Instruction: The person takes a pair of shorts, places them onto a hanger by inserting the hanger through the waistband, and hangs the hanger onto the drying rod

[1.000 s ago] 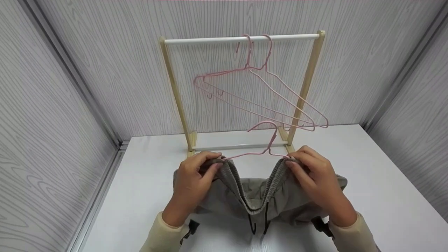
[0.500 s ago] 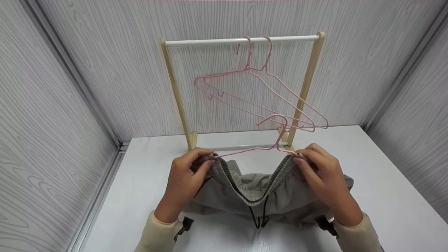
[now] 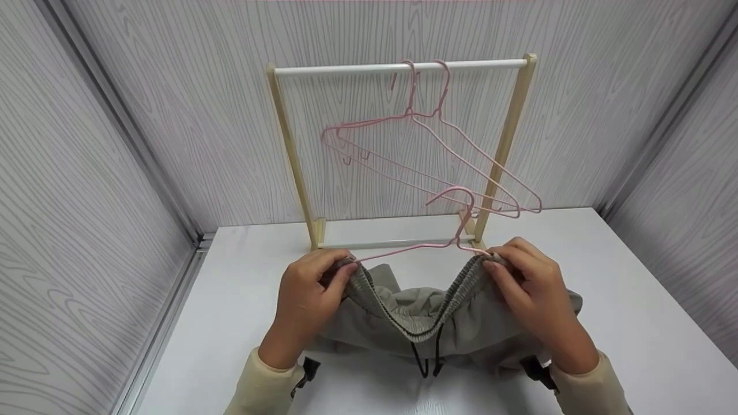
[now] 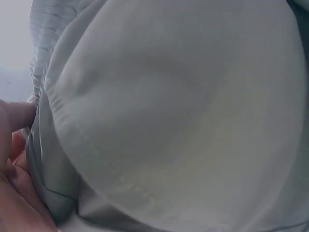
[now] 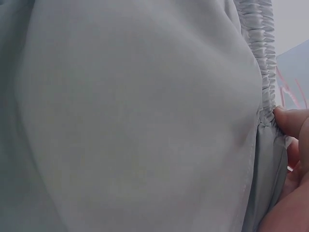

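Grey pants (image 3: 478,328) with a gathered elastic waistband and a black drawstring (image 3: 436,351) hang between the two hands, low over the table. My left hand (image 3: 308,294) pinches the left end of the waistband between thumb and fingers. At the right end, my right hand (image 3: 533,288) pinches the band the same way. A pink wire hanger (image 3: 403,251) spans between the pinched ends, its hook standing up and its arm tips hidden at the fingers and cloth. In the left wrist view, pants fabric (image 4: 183,111) fills most of the picture; the right wrist view shows the gathered waistband (image 5: 263,53) by the thumb.
Behind the hands stands a small rack with a white rail (image 3: 346,69) and wooden posts (image 3: 513,127). Two pink hangers (image 3: 478,158) hang from its rail. The white table (image 3: 242,276) is bounded by wood-grain panels (image 3: 663,144) at the back and sides.
My hands have moved apart, stretching the waistband wider. The hanger has shifted right and slightly up in the head view. Over the last half second, only the left hand has shifted slightly.
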Tool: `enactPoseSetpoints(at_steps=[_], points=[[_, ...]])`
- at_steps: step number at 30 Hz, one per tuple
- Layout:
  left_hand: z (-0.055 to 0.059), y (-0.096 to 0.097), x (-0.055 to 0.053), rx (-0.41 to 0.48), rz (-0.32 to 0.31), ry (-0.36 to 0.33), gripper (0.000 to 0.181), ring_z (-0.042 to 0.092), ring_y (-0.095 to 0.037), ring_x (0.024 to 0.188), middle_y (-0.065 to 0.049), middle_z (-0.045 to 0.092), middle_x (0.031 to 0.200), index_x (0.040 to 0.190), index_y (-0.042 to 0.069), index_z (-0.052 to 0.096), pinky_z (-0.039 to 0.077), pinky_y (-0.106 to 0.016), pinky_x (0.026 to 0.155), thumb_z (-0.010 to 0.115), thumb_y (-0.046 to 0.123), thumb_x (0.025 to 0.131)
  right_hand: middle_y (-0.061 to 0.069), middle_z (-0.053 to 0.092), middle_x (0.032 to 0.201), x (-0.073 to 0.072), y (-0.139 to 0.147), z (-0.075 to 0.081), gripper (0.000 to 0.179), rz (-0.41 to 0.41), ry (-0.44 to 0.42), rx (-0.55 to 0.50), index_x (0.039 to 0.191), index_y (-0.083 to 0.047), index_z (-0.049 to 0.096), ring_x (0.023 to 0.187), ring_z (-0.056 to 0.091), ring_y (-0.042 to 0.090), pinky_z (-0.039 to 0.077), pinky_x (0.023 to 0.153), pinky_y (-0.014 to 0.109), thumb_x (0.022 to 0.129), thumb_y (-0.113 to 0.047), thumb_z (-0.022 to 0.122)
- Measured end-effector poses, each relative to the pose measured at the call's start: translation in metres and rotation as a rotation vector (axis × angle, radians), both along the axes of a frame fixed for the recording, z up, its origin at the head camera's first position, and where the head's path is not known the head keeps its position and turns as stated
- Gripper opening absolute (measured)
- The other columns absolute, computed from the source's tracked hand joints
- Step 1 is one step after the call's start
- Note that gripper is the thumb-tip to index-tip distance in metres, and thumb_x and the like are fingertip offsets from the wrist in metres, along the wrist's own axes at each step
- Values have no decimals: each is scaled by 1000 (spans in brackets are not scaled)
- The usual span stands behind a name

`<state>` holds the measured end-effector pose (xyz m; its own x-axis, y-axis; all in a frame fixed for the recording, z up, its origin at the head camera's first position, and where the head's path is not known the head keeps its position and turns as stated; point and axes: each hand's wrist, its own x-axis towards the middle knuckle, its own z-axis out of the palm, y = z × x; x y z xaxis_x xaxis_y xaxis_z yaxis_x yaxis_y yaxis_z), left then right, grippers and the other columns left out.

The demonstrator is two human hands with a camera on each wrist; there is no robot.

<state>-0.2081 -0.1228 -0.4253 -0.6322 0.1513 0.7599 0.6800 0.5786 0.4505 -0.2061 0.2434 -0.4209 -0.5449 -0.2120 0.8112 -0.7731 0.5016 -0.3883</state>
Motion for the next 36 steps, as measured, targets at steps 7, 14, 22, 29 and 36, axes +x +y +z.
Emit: enactPoseSetpoints(at_steps=[7, 14, 22, 29, 36], points=[[2, 1, 0, -21, 46, 34, 5, 68, -11, 86, 1, 77, 96, 104, 12, 78, 56, -35, 75, 76, 16, 103, 0, 70, 98, 0, 6, 5, 29, -1, 2, 12, 111, -10, 81, 77, 56, 5, 44, 65, 17, 91, 10, 81], [6, -7, -2, 21, 89, 57, 5, 59, -10, 78, 1, 73, 90, 102, 12, 76, 50, -34, 71, 73, 14, 105, 1, 73, 101, 1, 13, 10, 30, -31, -11, 3, 110, -9, 81, 87, 64, 6, 49, 77, 14, 87, 10, 84], [6, -15, -5, 71, 133, 64, 5, 61, -13, 79, 0, 75, 91, 102, 10, 77, 44, -37, 71, 73, 12, 104, 2, 74, 100, 1, 17, 11, 33, -47, -10, 1, 109, -9, 82, 87, 63, 5, 47, 77, 14, 84, 11, 87], [6, -21, -5, 105, 159, 56, 8, 61, -16, 80, 0, 75, 92, 103, 11, 78, 36, -36, 71, 72, 16, 105, 2, 72, 98, 2, 19, 11, 32, -52, -10, 4, 109, -7, 81, 77, 58, 4, 46, 67, 13, 84, 12, 87], [6, -28, -7, 123, 165, 68, 6, 64, -16, 84, -1, 77, 95, 105, 10, 78, 38, -37, 73, 73, 15, 105, 2, 73, 99, 3, 23, 11, 29, -58, -13, 13, 110, -8, 81, 79, 59, 5, 46, 68, 14, 87, 10, 85]])
